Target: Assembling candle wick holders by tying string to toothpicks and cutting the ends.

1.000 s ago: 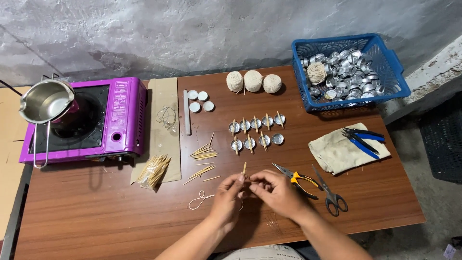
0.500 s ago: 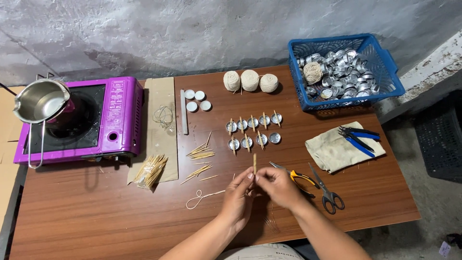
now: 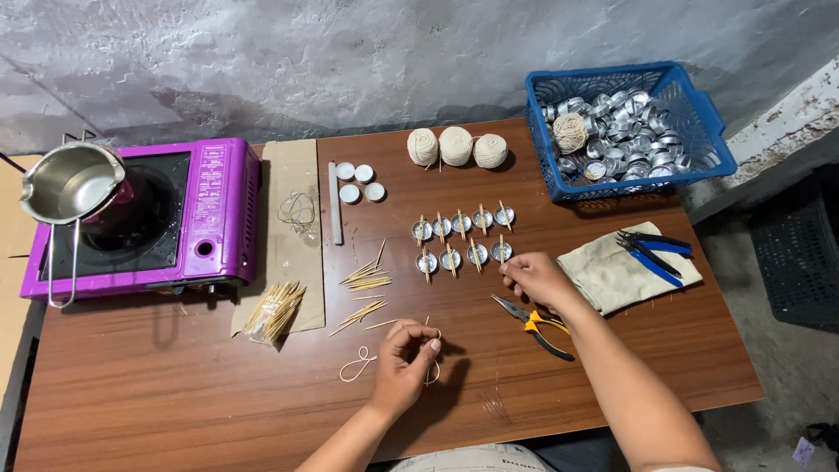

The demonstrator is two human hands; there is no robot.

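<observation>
The left hand [image 3: 406, 350] is curled, fingers pinched on a thin pale string [image 3: 360, 363] lying looped on the smooth brown wood table [image 3: 175, 393]. At two o'clock, the right hand [image 3: 535, 278] reaches out, fingertips pinched, maybe on a small wooden stick, beside shiny round metal cups [image 3: 463, 238]. Yellow-handled pliers [image 3: 535, 325] lie near.

On the brown wooden surface [image 3: 175, 393], the two rows of small silver metal cups [image 3: 463, 240] with thin sticks serve as landmark. The right hand [image 3: 535, 278] touches the row's right end, its fingers [image 3: 509, 271] pinched at the last cup. Below the cups, the left hand [image 3: 404, 363] pinches pale looped string [image 3: 358, 365]. Yellow-handled pliers [image 3: 535, 325] lie below-right; a purple portable stove [image 3: 149, 218] sits far left.
</observation>
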